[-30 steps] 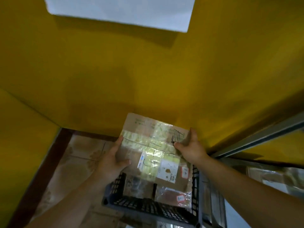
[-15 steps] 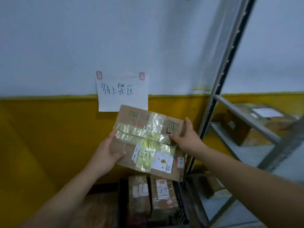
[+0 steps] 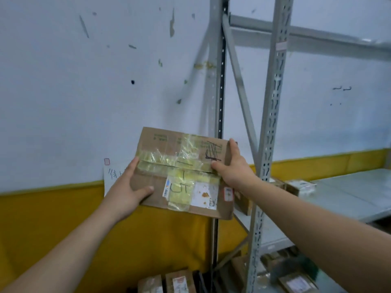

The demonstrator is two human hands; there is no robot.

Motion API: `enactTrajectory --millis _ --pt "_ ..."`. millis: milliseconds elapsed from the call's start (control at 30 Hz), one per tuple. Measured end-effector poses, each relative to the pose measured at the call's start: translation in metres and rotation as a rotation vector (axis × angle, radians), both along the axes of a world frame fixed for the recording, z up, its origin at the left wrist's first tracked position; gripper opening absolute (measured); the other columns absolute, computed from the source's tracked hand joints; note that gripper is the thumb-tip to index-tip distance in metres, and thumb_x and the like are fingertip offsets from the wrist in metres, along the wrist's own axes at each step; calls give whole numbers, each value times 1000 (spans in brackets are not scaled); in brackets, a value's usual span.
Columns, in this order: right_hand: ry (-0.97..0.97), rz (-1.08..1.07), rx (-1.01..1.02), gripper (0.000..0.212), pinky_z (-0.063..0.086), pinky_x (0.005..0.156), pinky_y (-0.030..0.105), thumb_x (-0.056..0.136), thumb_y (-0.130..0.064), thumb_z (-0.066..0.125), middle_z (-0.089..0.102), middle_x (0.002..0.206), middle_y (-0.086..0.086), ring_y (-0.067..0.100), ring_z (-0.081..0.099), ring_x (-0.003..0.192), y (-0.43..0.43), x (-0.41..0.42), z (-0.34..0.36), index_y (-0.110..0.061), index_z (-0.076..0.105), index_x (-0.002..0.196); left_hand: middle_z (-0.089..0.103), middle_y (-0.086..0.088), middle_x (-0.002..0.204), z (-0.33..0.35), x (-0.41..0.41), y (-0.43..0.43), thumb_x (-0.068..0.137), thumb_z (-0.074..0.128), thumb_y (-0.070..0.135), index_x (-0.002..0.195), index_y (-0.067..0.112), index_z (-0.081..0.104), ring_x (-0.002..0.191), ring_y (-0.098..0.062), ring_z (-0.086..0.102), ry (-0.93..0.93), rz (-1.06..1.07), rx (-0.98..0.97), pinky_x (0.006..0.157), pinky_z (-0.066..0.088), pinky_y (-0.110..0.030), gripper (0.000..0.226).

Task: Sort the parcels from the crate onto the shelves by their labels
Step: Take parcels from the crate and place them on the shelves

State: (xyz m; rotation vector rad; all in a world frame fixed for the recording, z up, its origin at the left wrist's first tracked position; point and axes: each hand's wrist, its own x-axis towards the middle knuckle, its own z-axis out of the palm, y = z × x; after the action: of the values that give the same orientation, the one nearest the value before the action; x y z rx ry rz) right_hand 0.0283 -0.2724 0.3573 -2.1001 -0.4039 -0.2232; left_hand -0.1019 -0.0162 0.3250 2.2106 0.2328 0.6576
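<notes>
I hold a flat brown cardboard parcel (image 3: 160, 149) up in front of the wall, its taped face toward me with handwritten marks and a white label. My left hand (image 3: 127, 192) grips its lower left edge, thumb on the front. My right hand (image 3: 232, 168) grips its right edge, fingers curled round the top corner. The black crate (image 3: 200, 282) is barely visible at the bottom edge, with two more brown parcels (image 3: 179, 282) in it. The grey metal shelf unit (image 3: 347, 193) stands to the right.
Grey perforated uprights (image 3: 268, 144) of the shelving rise just right of the parcel. Small boxes (image 3: 300, 186) sit on the middle shelf, more parcels (image 3: 296, 282) on the lowest one. A handwritten paper sign (image 3: 113, 176) is taped to the white and yellow wall.
The view has risen from the crate to the wall and shelving. The parcel came up with both hands and now sits closer to the shelf uprights; grips are unchanged.
</notes>
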Motion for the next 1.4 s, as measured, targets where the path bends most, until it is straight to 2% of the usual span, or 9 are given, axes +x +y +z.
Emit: enactTrajectory --millis 433,600,800,900,1000,1133,1200,1267,1400 --pt "-70 -66 40 79 51 77 34 91 -39 64 51 133 3 21 58 104 -205 -94 -10 -45 12 150 35 7 152 -19 -79 -202 84 72 35 145 59 11 124 -29 51 53 -79 -143 98 47 -54 90" --pt "-102 -170 83 84 49 100 44 91 -40 65 43 148 -1 22 51 125 -269 -117 -12 -43 11 154 39 3 149 -23 -79 -265 87 69 24 149 51 8 122 -26 52 51 -185 -197 100 47 -51 91" --pt "-28 -231 66 88 48 103 48 93 -38 64 37 154 -2 25 49 130 -319 -134 -28 -46 2 154 36 -1 147 -40 -59 -312 88 68 25 150 47 8 121 -20 48 98 -287 -161 102 45 -42 89" --pt "2 -295 58 87 55 87 39 93 -39 64 37 155 -4 24 53 124 -339 -137 -34 -46 1 154 35 -3 133 -42 -45 -327 87 70 27 148 48 15 109 -21 49 107 -324 -192 96 50 -43 85" --pt "28 -340 78 87 43 63 15 93 -38 65 43 147 -8 7 56 92 -358 -141 -36 -46 3 154 34 -3 131 -40 -29 -342 87 69 31 150 44 14 103 -18 47 93 -356 -182 95 47 -41 85" --pt "60 -439 149 98 51 93 39 86 -32 75 50 130 -10 16 59 108 -392 -145 -40 -41 6 155 31 -1 151 -44 -6 -369 89 65 36 151 47 -2 118 -22 48 103 -467 -148 96 46 -41 92" --pt "115 -512 201 83 52 95 44 84 -26 77 54 125 -11 17 61 107 -410 -146 -45 -31 26 150 29 1 154 -47 5 -390 92 61 36 150 50 -4 123 -28 49 141 -508 -195 88 48 -40 88" --pt "176 -514 216 62 57 87 42 85 -21 76 64 121 -3 16 67 97 -431 -146 -50 -30 40 135 28 2 155 -50 18 -414 93 58 39 149 52 0 124 -31 49 131 -523 -240 89 50 -44 82" --pt "322 -384 208 91 52 54 30 88 -11 72 65 114 -3 17 69 84 -488 -150 -55 -49 13 146 33 -2 151 -53 50 -466 89 63 40 144 55 7 124 -31 48 84 -535 -235 96 49 -52 80"
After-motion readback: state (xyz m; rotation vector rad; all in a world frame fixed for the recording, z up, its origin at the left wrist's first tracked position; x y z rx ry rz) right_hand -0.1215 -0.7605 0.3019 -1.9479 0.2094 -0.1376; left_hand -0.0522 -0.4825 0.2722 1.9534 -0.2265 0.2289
